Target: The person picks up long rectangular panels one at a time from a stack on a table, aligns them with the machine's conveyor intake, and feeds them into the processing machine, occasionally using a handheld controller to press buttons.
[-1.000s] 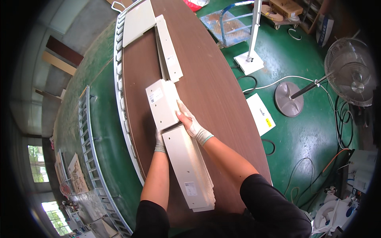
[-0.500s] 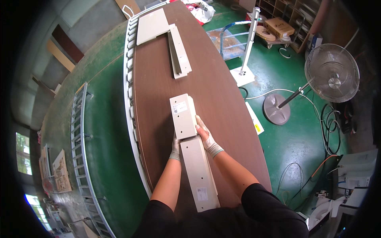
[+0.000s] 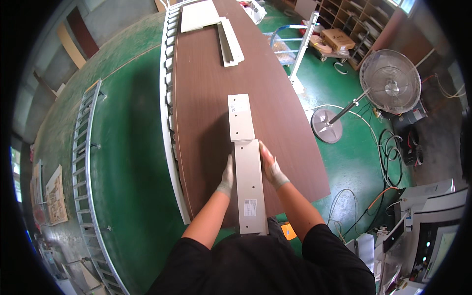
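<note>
Two stacks of narrow off-white boards with small drilled holes lie end to end on a brown tabletop (image 3: 196, 98). The near stack (image 3: 250, 177) bears a white label and reaches back to my body. Its far end meets the far stack (image 3: 241, 118), which sits slightly to the left. My left hand (image 3: 227, 174), in a pale fingertip-free glove, is upright along the near stack's left side, fingers straight. Against its right side, close to the far end, my right hand (image 3: 269, 164) lies with fingers stretched forward; its glove is similar. Where the palms touch the boards is partly hidden.
Further up the tabletop are another narrow board stack (image 3: 230, 44) and a wide white panel (image 3: 198, 15). A white roller rail (image 3: 169, 123) runs along the left edge. On the right stand a pedestal fan (image 3: 391, 83), hoses and a machine (image 3: 432, 231).
Both hands have drawn back from the joint between the stacks to the near stack's sides. The far stack now lies straighter in line with the near one. The view has shifted.
</note>
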`<state>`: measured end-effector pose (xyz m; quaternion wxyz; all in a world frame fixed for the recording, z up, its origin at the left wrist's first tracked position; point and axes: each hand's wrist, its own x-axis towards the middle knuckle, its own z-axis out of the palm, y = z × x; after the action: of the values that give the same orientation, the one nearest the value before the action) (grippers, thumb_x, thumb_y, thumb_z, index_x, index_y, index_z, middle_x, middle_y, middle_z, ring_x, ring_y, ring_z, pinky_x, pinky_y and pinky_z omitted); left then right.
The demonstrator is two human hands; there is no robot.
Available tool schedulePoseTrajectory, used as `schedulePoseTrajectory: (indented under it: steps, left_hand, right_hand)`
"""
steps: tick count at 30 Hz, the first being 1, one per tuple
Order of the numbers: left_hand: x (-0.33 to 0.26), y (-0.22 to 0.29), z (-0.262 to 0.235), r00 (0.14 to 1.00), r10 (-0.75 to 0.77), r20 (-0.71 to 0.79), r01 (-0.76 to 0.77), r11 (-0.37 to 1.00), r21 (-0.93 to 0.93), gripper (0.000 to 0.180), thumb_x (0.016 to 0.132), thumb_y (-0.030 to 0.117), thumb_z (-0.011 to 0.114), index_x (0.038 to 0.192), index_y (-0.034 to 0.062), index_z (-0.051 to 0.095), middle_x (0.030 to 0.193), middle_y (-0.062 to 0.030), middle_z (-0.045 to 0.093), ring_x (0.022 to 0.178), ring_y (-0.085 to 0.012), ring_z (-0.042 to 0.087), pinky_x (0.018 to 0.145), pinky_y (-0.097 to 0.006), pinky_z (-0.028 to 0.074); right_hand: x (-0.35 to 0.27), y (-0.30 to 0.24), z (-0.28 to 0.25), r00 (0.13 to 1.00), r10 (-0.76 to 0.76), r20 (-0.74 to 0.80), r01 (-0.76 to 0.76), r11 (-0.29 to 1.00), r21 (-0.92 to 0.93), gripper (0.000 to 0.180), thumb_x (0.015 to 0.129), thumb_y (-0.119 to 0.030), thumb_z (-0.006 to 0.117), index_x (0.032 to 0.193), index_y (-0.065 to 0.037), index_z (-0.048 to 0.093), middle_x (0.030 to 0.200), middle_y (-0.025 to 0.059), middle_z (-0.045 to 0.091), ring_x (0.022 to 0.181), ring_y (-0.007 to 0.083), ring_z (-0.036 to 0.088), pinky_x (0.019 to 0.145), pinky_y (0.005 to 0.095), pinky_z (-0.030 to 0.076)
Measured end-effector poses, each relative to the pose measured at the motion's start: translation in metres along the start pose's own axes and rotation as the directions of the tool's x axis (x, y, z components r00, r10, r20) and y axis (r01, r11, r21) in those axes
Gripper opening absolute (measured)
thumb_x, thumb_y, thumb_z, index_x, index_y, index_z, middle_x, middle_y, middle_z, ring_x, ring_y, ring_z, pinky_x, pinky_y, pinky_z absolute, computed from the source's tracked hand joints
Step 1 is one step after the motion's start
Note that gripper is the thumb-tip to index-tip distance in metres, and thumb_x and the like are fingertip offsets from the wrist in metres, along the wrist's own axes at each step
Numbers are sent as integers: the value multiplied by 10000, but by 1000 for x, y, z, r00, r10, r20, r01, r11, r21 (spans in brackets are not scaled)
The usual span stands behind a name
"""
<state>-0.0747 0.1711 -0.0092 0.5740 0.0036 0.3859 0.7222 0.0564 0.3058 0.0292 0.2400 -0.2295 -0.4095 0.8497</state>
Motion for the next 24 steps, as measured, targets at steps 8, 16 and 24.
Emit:
schedulePoseTrajectory:
  steps: [8,16,24]
  left_hand:
    - [-201,-44,-18,992,-53,112,-17,836,549,767,1093,567,316,1635,31,227,1683,-108,286,1539,-239,271,996,-337,516]
    - [-262,-37,26,987,12,163,-108,793,600,727,1115,395,394,1618,-59,130,1649,-163,291,1511,-241,310,1248,-357,233]
    - [-333,-37,85,998,4,66,-57,569,820,720,1096,306,440,1606,-91,123,1667,-276,227,1558,-321,234,1261,-373,205]
  right_hand:
    - [-203,-1,46,992,98,74,-102,993,55,824,1066,-538,434,1629,19,205,1688,161,258,1569,258,213,1271,391,156]
    - [-285,20,83,993,5,-117,-40,953,-300,788,1067,-144,527,1649,2,17,1730,169,80,1590,242,104,1265,356,129]
    - [-323,42,82,962,-272,-6,104,385,-917,791,1018,-298,616,1592,78,222,1630,355,231,1539,489,200,1248,473,230]
